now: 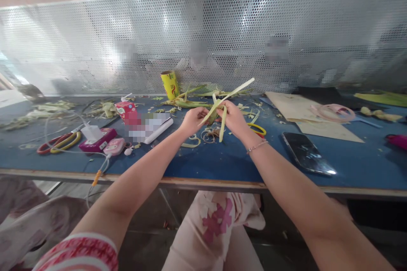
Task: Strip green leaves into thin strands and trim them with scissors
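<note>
Pale green leaf strips (237, 89) cross one another between my two hands, above the blue table. One long strip points up to the right and a shorter end hangs down. My left hand (194, 119) is closed, its fingertips at the strips' left side. My right hand (234, 117) pinches them from the right, fingers curled. The fingertips of both hands are partly hidden behind the strips. Just beyond lie green husks and stalks (192, 103). Below my hands, thin curled scraps (192, 142) rest on the blue table (203, 167).
A perforated metal screen (178, 29) rises behind the table. On the left are a yellow tube (169, 84), a red drink carton (126, 111), a purple power block (98, 140) with cables and scissors (65, 142). To the right lie a phone (305, 153), cardboard (295, 108) and pink tape (332, 113).
</note>
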The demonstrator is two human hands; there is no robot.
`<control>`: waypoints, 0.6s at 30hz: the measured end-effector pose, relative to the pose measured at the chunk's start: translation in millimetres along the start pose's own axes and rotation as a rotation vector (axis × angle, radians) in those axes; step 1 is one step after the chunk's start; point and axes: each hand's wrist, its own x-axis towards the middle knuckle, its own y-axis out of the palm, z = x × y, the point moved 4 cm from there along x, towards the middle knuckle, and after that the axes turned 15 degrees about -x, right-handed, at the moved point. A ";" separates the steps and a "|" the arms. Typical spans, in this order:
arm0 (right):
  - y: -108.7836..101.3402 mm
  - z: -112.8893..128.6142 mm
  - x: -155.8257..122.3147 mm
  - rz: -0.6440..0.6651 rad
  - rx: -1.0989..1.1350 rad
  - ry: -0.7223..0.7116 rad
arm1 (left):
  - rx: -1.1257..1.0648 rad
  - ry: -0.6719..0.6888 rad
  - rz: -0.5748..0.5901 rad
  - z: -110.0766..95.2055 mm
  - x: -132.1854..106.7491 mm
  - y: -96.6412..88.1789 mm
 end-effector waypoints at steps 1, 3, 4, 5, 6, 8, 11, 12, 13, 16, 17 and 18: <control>0.5 -0.4 0.2 0.006 0.003 -0.001 | 0.003 -0.001 0.005 1.5 0.7 -0.7; 1.8 -1.4 0.2 0.020 0.021 0.003 | 0.022 0.007 0.004 4.3 2.1 -2.4; 2.6 -2.1 0.1 0.026 0.033 0.010 | 0.039 0.014 0.003 5.4 2.6 -3.3; 3.4 -2.9 0.0 0.032 0.045 0.018 | 0.060 0.021 0.004 6.4 3.0 -4.0; 4.2 -4.0 0.0 0.039 0.053 0.025 | 0.083 0.028 0.006 7.2 3.4 -4.6; 6.2 -6.4 0.3 0.055 0.062 0.027 | 0.141 0.040 0.004 8.3 4.1 -6.2; 8.5 -11.5 1.7 0.072 0.054 0.016 | 0.280 0.071 -0.003 8.6 5.2 -9.5; 9.4 -13.3 2.3 0.082 0.042 0.005 | 0.338 0.085 -0.001 8.5 5.7 -10.8; 10.3 -15.0 2.7 0.097 0.020 -0.009 | 0.400 0.102 0.007 8.6 6.3 -12.1; 12.4 -19.7 3.1 0.132 -0.137 -0.056 | 0.601 0.138 0.068 11.9 8.3 -15.4; 12.6 -21.2 3.0 0.134 -0.222 -0.065 | 0.668 0.138 0.113 14.8 9.0 -15.7; 12.9 -22.5 2.7 0.139 -0.314 -0.070 | 0.735 0.128 0.173 18.8 9.5 -15.4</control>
